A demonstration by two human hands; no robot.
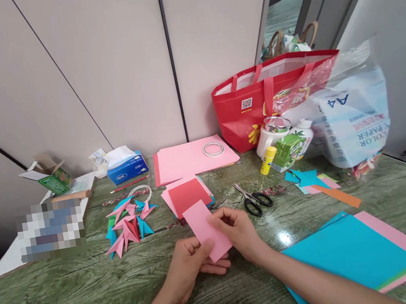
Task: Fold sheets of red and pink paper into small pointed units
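A pink paper rectangle (204, 227) is held up over the front middle of the table, tilted, between both hands. My left hand (190, 263) pinches its lower left edge, thumb on top and fingers beneath. At its right edge my right hand (237, 232) grips it with thumb and curled fingers. Just behind lies a stack of square papers with a red sheet (189, 195) on top. Black-handled scissors (252, 201) rest to the right of that stack, blades partly apart. To the left sits a heap of folded pink, blue, green and red paper pieces (127, 224).
Large blue sheets (348, 252) lie under and beside my right forearm. Farther back are paper scraps (309, 179), a yellow glue stick (268, 161), a red bag (236, 120), a plastic paper pack (353, 121), pink sheets (184, 160), a tape roll (213, 149) and a tissue box (127, 171).
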